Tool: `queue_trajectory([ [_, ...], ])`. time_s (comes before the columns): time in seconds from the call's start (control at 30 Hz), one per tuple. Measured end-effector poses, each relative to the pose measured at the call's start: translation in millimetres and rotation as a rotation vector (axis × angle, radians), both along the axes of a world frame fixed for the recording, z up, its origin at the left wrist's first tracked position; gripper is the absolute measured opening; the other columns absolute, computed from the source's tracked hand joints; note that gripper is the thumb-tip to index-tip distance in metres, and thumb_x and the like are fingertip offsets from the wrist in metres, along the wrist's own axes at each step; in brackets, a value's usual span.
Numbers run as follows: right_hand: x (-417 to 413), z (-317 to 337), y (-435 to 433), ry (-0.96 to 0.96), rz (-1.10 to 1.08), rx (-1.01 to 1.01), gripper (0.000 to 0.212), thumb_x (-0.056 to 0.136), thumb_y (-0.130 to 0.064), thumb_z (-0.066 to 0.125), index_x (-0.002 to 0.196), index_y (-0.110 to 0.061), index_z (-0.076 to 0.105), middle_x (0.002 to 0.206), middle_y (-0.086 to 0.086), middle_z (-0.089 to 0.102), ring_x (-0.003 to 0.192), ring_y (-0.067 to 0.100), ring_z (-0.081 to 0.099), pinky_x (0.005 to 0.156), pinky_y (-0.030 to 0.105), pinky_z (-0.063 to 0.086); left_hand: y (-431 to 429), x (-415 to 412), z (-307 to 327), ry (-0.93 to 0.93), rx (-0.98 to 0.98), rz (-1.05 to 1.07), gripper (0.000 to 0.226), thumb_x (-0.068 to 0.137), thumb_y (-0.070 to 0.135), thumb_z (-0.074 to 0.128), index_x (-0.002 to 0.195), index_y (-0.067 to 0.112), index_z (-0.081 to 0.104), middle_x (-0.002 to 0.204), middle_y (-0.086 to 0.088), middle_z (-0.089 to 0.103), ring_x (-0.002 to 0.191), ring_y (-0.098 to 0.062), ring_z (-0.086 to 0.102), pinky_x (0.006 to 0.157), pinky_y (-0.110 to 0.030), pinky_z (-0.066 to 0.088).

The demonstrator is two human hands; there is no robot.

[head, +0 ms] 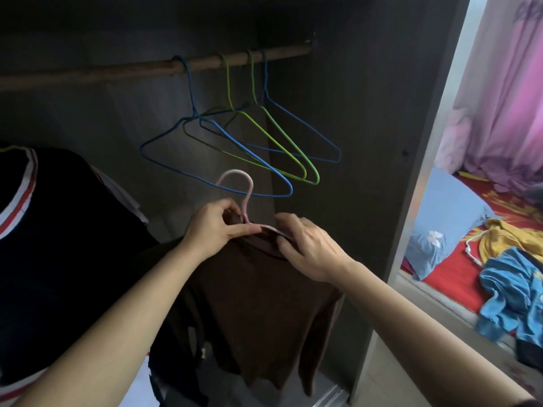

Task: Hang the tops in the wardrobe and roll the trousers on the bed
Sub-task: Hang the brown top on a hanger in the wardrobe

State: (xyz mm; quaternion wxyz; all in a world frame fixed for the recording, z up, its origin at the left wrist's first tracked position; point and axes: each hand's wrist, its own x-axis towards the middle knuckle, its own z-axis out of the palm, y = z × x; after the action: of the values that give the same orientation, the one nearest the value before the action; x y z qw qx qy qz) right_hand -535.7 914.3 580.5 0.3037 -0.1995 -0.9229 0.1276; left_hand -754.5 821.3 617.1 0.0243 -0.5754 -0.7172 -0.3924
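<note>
Well, left hand [219, 227] pinched the pink hanger [251, 188] at its neck, brown top [264, 295] draped below; right hand [308, 248] curled fingers [286, 230] on the collar. Hook pointed up toward the rod [117, 70] overhead, left hand nearer. Bed [449, 277] with loose clothes lay far right.

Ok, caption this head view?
Left hand and right hand settle brown top on pink hanger below wardrobe rail.

Wardrobe rail [117, 70] with four wire hangers [252, 77], bed [449, 277] bearing blue garment [511, 292], yellow garment [505, 239]
</note>
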Motion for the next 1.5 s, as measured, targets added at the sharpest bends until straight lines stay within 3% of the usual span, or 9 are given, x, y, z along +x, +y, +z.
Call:
queue_trajectory([
  [0.2,-8.0,13.4,16.4,-0.103,-0.081,0.122,0.031,0.105,-0.04,0.04,0.12,-0.026,0.063,0.108,-0.003,0.067,0.102,0.022,0.062,0.079,0.034,0.047,-11.8,-17.3,-6.6,-0.332,0.077,-0.132,0.006,0.073,0.041,0.08,0.074,0.035,0.078,0.076,0.011,0.075,0.072,0.002,0.066,0.069,-0.012,0.047],
  [0.4,-2.9,17.8,26.5,-0.137,-0.115,0.07,0.032,0.105,-0.043,0.039,0.122,-0.029,0.062,0.105,-0.003,0.065,0.1,0.022,0.062,0.075,0.036,0.049,-30.2,-49.5,-14.7,-0.227,0.199,0.173,0.031,0.086,0.048,0.067,0.06,0.031,0.071,0.063,0.009,0.068,0.061,0.005,0.058,0.062,-0.014,0.041],
  [0.53,-18.6,29.9,17.1,-0.029,-0.03,0.094,0.026,0.103,-0.035,0.047,0.115,-0.023,0.066,0.1,-0.004,0.064,0.095,0.02,0.063,0.074,0.039,0.052,-33.0,-44.0,-14.3,-0.371,0.091,-0.01,0.043,0.086,0.055,0.053,0.086,0.017,0.074,0.089,0.009,0.072,0.086,0.009,0.061,0.083,-0.01,0.043],
  [0.63,-25.4,38.8,14.3,0.024,0.033,0.048,0.023,0.103,-0.03,0.05,0.112,-0.018,0.067,0.096,-0.001,0.062,0.089,0.021,0.063,0.077,0.043,0.052,-37.7,-42.1,-14.1,-0.442,-0.09,-0.141,0.032,0.075,0.05,0.068,0.096,0.027,0.075,0.095,0.017,0.075,0.088,0.007,0.065,0.079,-0.007,0.046],
  [0.73,-26.4,47.1,15.2,0.027,0.058,0.057,0.024,0.102,-0.033,0.051,0.113,-0.021,0.069,0.094,-0.002,0.062,0.087,0.019,0.062,0.075,0.042,0.052,-40.9,-38.8,-23.0,-0.618,-0.065,-0.196,0.035,0.075,0.034,0.076,0.106,0.019,0.077,0.102,0.001,0.076,0.093,-0.01,0.07,0.079,-0.018,0.054],
  [0.93,-20.2,55.3,29.0,-0.423,-0.082,0.052,0.027,0.101,-0.039,0.044,0.118,-0.038,0.065,0.114,-0.009,0.068,0.107,0.022,0.061,0.079,0.036,0.051,-42.2,-39.8,-8.5,-0.912,0.291,-0.113,0.036,0.081,0.019,0.07,0.114,0.004,0.07,0.108,-0.012,0.072,0.093,-0.014,0.066,0.085,-0.022,0.055],
  [1.2,-39.5,64.7,28.2,-0.188,0.052,-0.066,0.021,0.096,-0.044,0.058,0.104,-0.031,0.072,0.105,-0.006,0.063,0.1,0.013,0.059,0.086,0.031,0.047,-54.3,-56.8,-2.6,-0.588,-0.008,-0.033,0.017,0.091,0.003,0.064,0.102,0.013,0.07,0.106,-0.01,0.071,0.095,-0.014,0.064,0.094,-0.029,0.047],
  [1.37,-67.3,95.3,14.3,-0.205,0.187,-0.491,0.027,0.097,-0.045,0.057,0.088,-0.022,0.066,0.084,-0.009,0.066,0.083,0.009,0.061,0.082,0.03,0.048,-52.4,-74.6,21.7,-0.303,0.033,0.047,0.025,0.093,-0.008,0.053,0.105,0.01,0.067,0.101,-0.009,0.069,0.095,-0.017,0.062,0.081,-0.007,0.043],
  [1.5,-88.3,122.8,5.5,-0.053,0.224,-0.864,0.029,0.095,-0.036,0.064,0.098,-0.008,0.07,0.091,0.006,0.071,0.083,0.019,0.067,0.086,0.037,0.054,-50.4,-90.3,56.7,0.063,-0.035,0.16,0.027,0.091,-0.003,0.054,0.107,0.011,0.07,0.104,-0.006,0.071,0.101,-0.025,0.065,0.088,-0.028,0.047],
])
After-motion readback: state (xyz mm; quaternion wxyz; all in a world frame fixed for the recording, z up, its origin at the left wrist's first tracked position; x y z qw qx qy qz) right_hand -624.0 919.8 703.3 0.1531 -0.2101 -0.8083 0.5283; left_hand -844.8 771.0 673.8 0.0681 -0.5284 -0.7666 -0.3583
